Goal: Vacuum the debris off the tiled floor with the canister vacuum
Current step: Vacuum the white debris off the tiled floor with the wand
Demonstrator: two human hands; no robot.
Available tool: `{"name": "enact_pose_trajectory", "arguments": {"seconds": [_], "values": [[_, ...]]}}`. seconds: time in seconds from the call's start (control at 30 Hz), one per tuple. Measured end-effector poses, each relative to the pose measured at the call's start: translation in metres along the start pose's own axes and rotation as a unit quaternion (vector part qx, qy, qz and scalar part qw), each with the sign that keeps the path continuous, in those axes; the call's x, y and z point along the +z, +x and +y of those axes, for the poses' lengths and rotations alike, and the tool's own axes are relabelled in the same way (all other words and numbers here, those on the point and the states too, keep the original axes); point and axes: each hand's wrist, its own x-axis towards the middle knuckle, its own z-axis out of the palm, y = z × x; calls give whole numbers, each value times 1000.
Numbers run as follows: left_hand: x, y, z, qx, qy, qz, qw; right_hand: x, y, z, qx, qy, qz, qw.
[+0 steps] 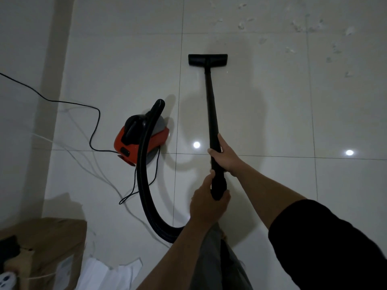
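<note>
A red and black canister vacuum (140, 137) sits on the glossy tiled floor (261, 122) at centre left. Its ribbed black hose (144, 185) loops down and round to a long black wand (212, 105). The flat floor nozzle (207, 59) rests on the tiles ahead of me. My right hand (225, 156) grips the wand partway up. My left hand (206, 203) grips the wand's lower end where the hose joins. White bits of debris (314, 28) lie scattered at the upper right, beyond and to the right of the nozzle.
The black power cord (92, 126) snakes across the floor from the left wall (25, 80) to the canister. A brown cardboard box (48, 248) and white paper (109, 273) lie at the lower left. Ceiling lights reflect on the tiles.
</note>
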Motion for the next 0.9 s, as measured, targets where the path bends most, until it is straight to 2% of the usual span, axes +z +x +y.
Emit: {"name": "enact_pose_trajectory", "arguments": {"seconds": [0.3, 0.6, 0.9], "values": [[-10, 67, 29, -24, 2, -2, 1000, -20, 58, -38, -5, 14, 13, 1000], [-21, 121, 52, -53, 4, 0, 999, -38, 102, -73, -52, -16, 10, 998], [-23, 175, 126, -80, -13, 15, 997, -85, 143, -137, -28, -43, -5, 999]]}}
